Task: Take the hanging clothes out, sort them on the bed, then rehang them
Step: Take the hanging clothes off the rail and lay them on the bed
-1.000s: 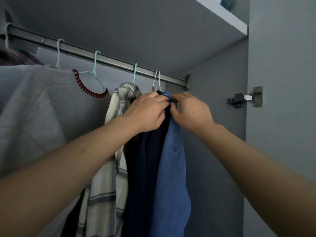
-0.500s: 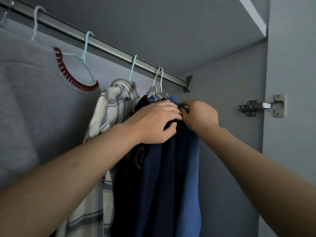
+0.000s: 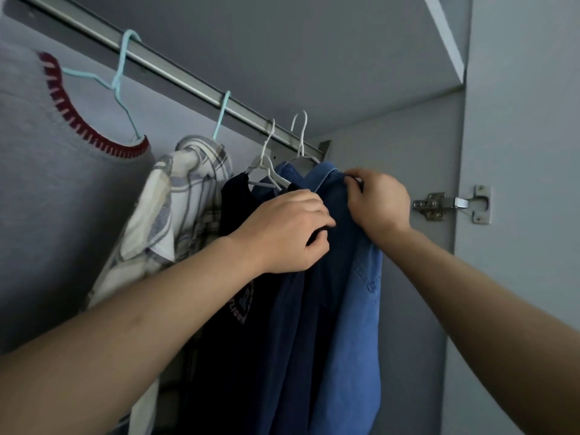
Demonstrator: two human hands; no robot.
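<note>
Right hand: grip closed in a pinch on the collar edge of the blue denim shirt, at the top right of the garment. Left hand: fingers curled shut on the front fabric of the same shirt, just below the collar, thumb underneath. The two hands are near each other, not touching.

Denim shirt hangs from a white hanger whose hook rises above the metal rail; whether the hook rests on the rail cannot be told. Shirt is the rightmost garment, close to the wardrobe side wall.

Just left of it: a dark navy T-shirt with a pale printed emblem, on a second white hanger, hook on the rail. Next left: a cream plaid shirt on a light blue hanger. Far left: a grey sweater with a red striped neckline, on another light blue hanger.

A metal door hinge sits on the panel to the right.
</note>
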